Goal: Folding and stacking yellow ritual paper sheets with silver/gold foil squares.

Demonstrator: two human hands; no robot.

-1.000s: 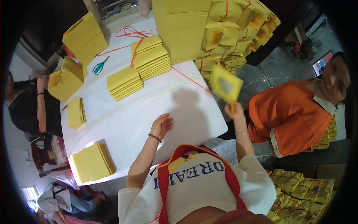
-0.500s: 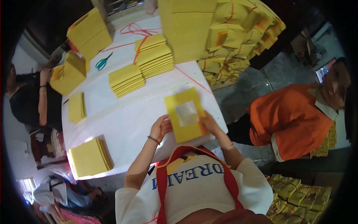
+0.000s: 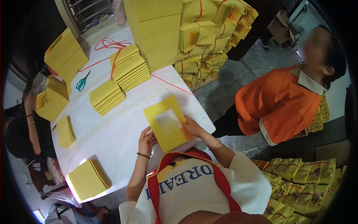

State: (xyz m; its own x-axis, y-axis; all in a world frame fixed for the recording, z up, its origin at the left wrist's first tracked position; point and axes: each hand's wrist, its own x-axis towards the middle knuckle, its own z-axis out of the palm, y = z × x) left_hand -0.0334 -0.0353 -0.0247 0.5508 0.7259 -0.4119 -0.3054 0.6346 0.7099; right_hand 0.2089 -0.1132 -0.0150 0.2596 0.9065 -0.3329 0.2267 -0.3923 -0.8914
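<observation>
A flat yellow paper packet (image 3: 153, 117) with a silvery square in its middle and an orange patch at one corner is held tilted just over the near edge of the table. My right hand (image 3: 192, 127) grips its right edge, thumb on top. At the packet's lower left edge is my left hand (image 3: 148, 141), its fingers loosely bent and apart, the fingertips close to or touching the paper. Nearest on the left lies a stack of yellow packets (image 3: 87, 179). Farther off, a stepped row of yellow packets (image 3: 108, 98) rests on the white table (image 3: 123, 145).
Teal-handled scissors (image 3: 82, 83) and red string (image 3: 108, 44) lie toward the back. A tall yellow block (image 3: 156, 41) stands beside tied yellow bundles (image 3: 201, 48). A person in an orange top (image 3: 279, 100) is at the right; another person's arm (image 3: 33, 130) is at the far left.
The view has shifted, so the table sits lower and more to the left. My left hand has come closer to the packet's edge. The right hand keeps its grip.
</observation>
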